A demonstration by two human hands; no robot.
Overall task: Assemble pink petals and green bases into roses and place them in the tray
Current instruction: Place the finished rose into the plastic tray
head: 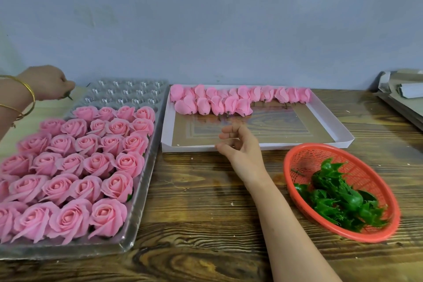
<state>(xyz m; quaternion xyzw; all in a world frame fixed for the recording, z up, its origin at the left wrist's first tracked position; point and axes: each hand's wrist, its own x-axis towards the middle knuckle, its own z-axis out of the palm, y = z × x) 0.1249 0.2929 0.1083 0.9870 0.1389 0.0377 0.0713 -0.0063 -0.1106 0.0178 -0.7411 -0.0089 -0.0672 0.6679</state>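
Head view: the left hand (49,82) is raised at the far left, beside the far left corner of the tray (143,188). Its fingers are curled and a small green bit (68,95) pokes out below them. What the bit is cannot be told. Two gold bangles (29,92) ring that wrist.

The tray is clear plastic and lies on the left of the wooden table (206,208). Finished roses (91,162) fill its near rows, packed side by side with their faces up. The far rows show bare cups (128,91).

The right hand (240,146) hangs over the near edge of a shallow white box (167,126) at mid-table. Its fingers are loosely bent and apart, holding nothing. They point toward the pink petals (217,101), well short of them. The petals lie in two rows along the far side of the box: a long row at the back and a shorter one in front on the left. Short dark stubs stick out toward the viewer.

A red mesh basket (295,158) stands to the right of the forearm, near the box's front right corner. A heap of green bases (338,199) lies in its near half.

Grey card sheets (402,98) are stacked at the far right edge.
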